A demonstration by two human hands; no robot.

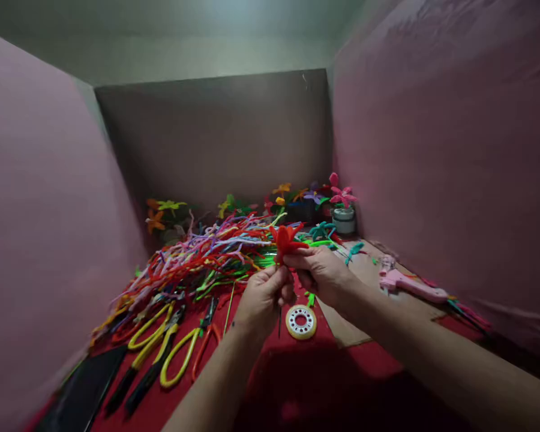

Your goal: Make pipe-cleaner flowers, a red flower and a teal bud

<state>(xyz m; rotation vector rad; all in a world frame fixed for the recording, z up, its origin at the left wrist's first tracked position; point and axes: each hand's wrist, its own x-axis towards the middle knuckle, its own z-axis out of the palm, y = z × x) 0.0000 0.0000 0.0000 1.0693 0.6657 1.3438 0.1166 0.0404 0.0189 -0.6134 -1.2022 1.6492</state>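
A red pipe-cleaner flower [285,237] is held up in front of me, its petals spread above my fingers. My left hand [266,294] pinches it low down at its stem, and a thin dark stem end shows beneath that hand. My right hand [321,271] has its thumb and fingers closed on the flower's base, just under the petals. Both hands meet there, so the base itself is mostly hidden. Below them a roll of tape [300,321] lies flat on the red cloth.
A big heap of coloured pipe cleaners [216,252] spreads at left and behind. Yellow-and-black pliers [155,360] and scissors [191,354] lie at front left. A pink glue gun [409,283] rests on the right. Potted pipe-cleaner flowers [343,210] stand at the back, between pink side walls.
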